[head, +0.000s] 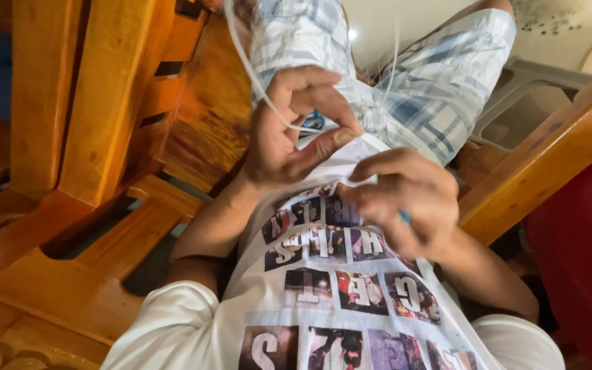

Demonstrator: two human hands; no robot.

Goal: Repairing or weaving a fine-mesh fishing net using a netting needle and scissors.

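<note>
Fingertips of left hand (289,130) pinching thin white cord (255,75) btwn thumb & forefinger, other fingers curling loosely. Cord running up & away from pinch toward top of frame, long axis near vertical, second strand (395,48) hanging further right. Right hand (405,202) sitting just below-right, fingers closing together on small blue item (404,217), mostly hidden. Both hovering over printed white shirt (323,288), plaid shorts (440,82) beyond.

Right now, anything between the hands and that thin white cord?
Nothing visible. The left hand already has the thin white cord looped over its fingers. The right hand sits close beside it, over the printed white T-shirt, with an open gap between.
</note>
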